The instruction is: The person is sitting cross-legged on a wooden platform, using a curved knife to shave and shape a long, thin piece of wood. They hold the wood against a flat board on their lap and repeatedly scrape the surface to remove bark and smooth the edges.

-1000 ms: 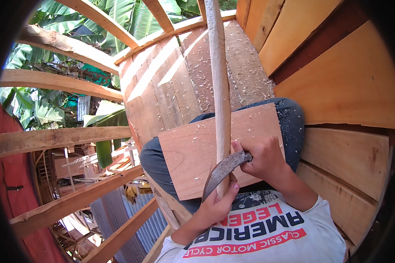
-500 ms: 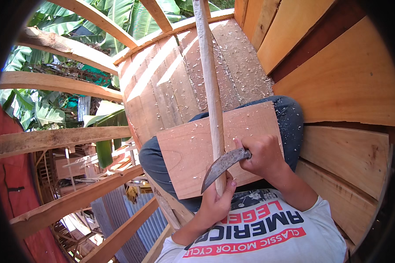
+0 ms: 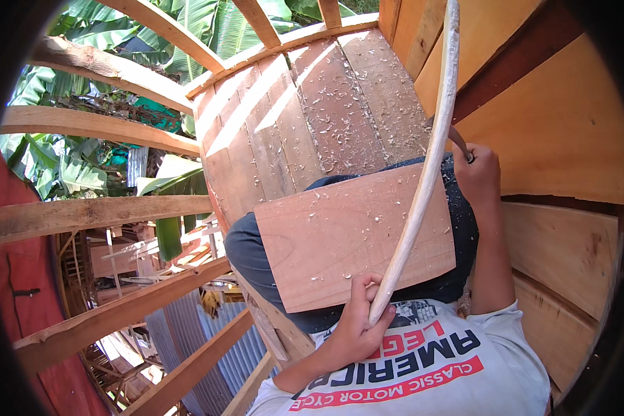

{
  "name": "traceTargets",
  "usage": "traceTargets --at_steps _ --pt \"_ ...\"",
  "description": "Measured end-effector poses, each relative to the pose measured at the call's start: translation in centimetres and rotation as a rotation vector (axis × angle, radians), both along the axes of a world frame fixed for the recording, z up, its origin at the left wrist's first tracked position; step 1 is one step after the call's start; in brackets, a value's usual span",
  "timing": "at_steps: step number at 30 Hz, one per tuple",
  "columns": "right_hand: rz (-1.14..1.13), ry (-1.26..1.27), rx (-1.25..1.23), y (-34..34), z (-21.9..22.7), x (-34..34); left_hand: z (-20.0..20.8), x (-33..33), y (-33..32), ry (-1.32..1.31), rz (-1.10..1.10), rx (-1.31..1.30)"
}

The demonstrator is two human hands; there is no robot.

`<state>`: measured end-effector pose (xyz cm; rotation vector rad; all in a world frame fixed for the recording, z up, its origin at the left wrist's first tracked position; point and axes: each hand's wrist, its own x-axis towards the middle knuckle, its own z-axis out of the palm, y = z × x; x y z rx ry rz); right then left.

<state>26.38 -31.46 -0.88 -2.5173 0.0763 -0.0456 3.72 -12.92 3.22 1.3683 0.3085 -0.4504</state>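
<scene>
My left hand (image 3: 357, 326) is closed round the near end of a long, pale wooden pole (image 3: 417, 211). The pole slants up and to the right, crossing above a flat wooden board (image 3: 333, 239) laid over my lap. At the right, my right hand (image 3: 480, 179) grips a knife with a dark curved blade (image 3: 456, 140). Its blade lies against or behind the pole's far part; part of it is hidden there, so contact is unclear. The knife's handle is mostly covered by my fingers. Small wood shavings dot the board.
Shavings are scattered over the plank floor (image 3: 305, 118) ahead. A board wall (image 3: 555, 132) rises close on my right. Spaced wooden rails (image 3: 111, 208) run along the left, with banana leaves and corrugated metal sheets (image 3: 194, 340) beyond them.
The pole has swung from near upright to a rightward slant. My right hand and the knife have moved away from my left hand, forward and right along the pole.
</scene>
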Motion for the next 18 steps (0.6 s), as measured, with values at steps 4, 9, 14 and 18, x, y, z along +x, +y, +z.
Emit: traceTargets --at_steps 4,9,14,18 --pt "0.172 0.133 0.092 2.6 -1.5 -5.4 0.5 1.4 0.4 0.063 0.062 -0.213" --pt "0.134 0.225 0.176 3.0 0.7 -6.2 0.7 1.5 1.1 0.078 0.088 -0.421" --pt "0.184 0.255 0.4 3.7 0.5 -5.5 1.6 1.1 0.8 0.006 0.15 -0.525" --pt "0.267 0.141 0.523 4.1 1.1 -6.6 2.0 1.2 1.4 0.06 0.228 -0.443"
